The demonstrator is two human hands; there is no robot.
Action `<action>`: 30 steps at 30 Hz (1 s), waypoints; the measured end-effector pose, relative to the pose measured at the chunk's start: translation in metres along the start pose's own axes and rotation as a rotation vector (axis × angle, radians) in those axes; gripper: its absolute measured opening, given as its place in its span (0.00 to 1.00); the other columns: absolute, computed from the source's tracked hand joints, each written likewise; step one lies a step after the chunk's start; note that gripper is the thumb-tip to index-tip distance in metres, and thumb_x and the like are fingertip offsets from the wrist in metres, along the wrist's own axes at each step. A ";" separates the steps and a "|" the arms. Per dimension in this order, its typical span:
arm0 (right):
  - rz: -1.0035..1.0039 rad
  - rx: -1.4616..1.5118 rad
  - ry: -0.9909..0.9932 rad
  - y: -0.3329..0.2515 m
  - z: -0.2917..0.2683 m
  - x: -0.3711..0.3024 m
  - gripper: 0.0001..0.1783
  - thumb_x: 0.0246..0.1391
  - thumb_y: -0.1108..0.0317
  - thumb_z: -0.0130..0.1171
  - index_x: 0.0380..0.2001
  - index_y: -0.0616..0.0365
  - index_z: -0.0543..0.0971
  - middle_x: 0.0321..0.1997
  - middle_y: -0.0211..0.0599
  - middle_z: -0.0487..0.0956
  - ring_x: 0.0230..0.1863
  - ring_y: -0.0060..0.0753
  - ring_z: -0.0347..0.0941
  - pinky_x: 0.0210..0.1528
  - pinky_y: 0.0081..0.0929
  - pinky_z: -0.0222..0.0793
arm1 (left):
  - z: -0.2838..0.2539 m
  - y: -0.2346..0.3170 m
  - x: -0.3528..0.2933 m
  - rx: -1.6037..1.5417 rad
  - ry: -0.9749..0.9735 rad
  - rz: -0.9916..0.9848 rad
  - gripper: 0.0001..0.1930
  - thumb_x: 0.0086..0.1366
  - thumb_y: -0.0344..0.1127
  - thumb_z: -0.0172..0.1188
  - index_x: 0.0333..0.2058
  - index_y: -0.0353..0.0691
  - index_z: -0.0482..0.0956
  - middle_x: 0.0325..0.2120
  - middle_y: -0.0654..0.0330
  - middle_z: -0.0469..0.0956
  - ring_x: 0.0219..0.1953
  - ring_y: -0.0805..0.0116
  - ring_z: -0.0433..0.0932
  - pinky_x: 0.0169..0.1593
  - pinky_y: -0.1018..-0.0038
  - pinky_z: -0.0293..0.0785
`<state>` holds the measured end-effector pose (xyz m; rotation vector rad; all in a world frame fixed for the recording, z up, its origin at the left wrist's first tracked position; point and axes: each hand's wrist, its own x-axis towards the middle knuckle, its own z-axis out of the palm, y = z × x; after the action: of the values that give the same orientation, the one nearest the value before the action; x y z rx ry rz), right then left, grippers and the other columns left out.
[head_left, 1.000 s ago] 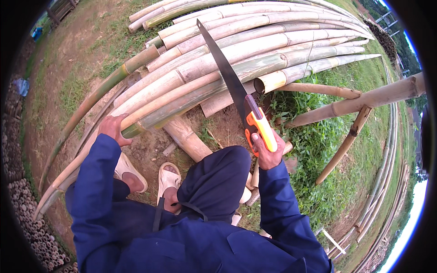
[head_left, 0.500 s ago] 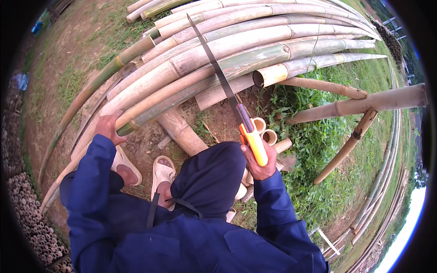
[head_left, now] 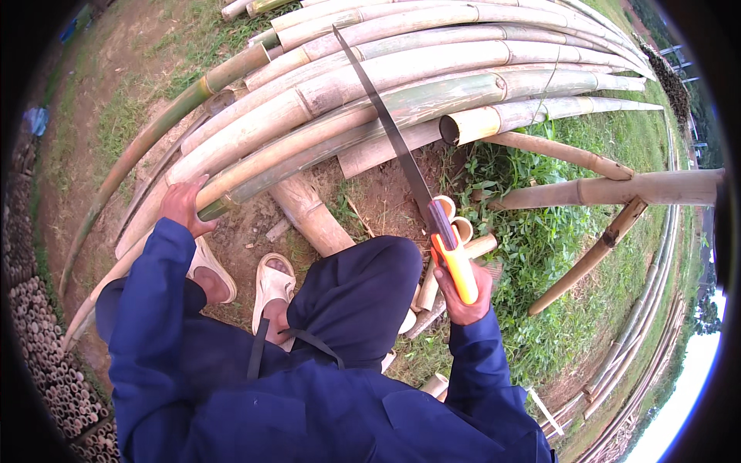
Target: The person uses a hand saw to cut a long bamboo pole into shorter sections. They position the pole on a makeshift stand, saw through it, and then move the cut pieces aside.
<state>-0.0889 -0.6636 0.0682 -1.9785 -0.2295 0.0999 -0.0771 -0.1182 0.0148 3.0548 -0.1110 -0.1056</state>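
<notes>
My right hand [head_left: 468,295] is closed round the yellow and orange handle of a handsaw [head_left: 395,139]. Its long dark blade points away from me and crosses over several bamboo poles; whether the teeth touch one I cannot tell. On the left, my left hand [head_left: 185,207] grips a slender tan bamboo pole [head_left: 262,157], its thumb toward me. Directly beside that pole lies a greenish one [head_left: 297,164], its near end close to my thumb. A thicker pale bamboo pole [head_left: 270,116] runs along the far side.
Under the stack lies a short thick bamboo log [head_left: 309,214]. Cut bamboo pieces [head_left: 482,245] lie beside my right knee. A bamboo support frame [head_left: 602,190] stands at the right over green weeds [head_left: 532,255]. Stacked bamboo ends [head_left: 54,347] fill the far left.
My right hand has drawn the saw back toward me and slightly right. My left hand keeps its place on the bamboo pole. The whole view has shifted a little.
</notes>
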 end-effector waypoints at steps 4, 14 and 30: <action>0.094 0.001 -0.014 -0.008 -0.016 -0.013 0.13 0.58 0.77 0.66 0.46 0.67 0.83 0.31 0.35 0.84 0.32 0.23 0.80 0.38 0.23 0.74 | 0.003 0.000 -0.001 -0.013 0.012 0.005 0.51 0.37 0.43 0.80 0.64 0.42 0.71 0.48 0.47 0.82 0.51 0.47 0.79 0.62 0.57 0.70; 0.045 0.014 -0.065 -0.006 0.000 0.036 0.08 0.58 0.75 0.66 0.40 0.66 0.83 0.25 0.36 0.82 0.25 0.21 0.74 0.32 0.24 0.71 | 0.002 0.001 -0.002 -0.023 0.015 -0.017 0.48 0.36 0.41 0.78 0.63 0.41 0.73 0.45 0.49 0.83 0.49 0.48 0.80 0.58 0.59 0.73; 0.070 -0.106 -0.078 0.003 -0.026 -0.013 0.09 0.56 0.78 0.65 0.41 0.65 0.83 0.25 0.35 0.81 0.25 0.27 0.77 0.33 0.27 0.73 | 0.004 -0.001 -0.007 -0.021 0.014 -0.020 0.48 0.36 0.42 0.79 0.62 0.44 0.73 0.45 0.49 0.82 0.48 0.47 0.80 0.56 0.58 0.74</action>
<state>-0.0963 -0.6905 0.0752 -2.0912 -0.2202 0.2135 -0.0840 -0.1174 0.0113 3.0358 -0.0778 -0.0857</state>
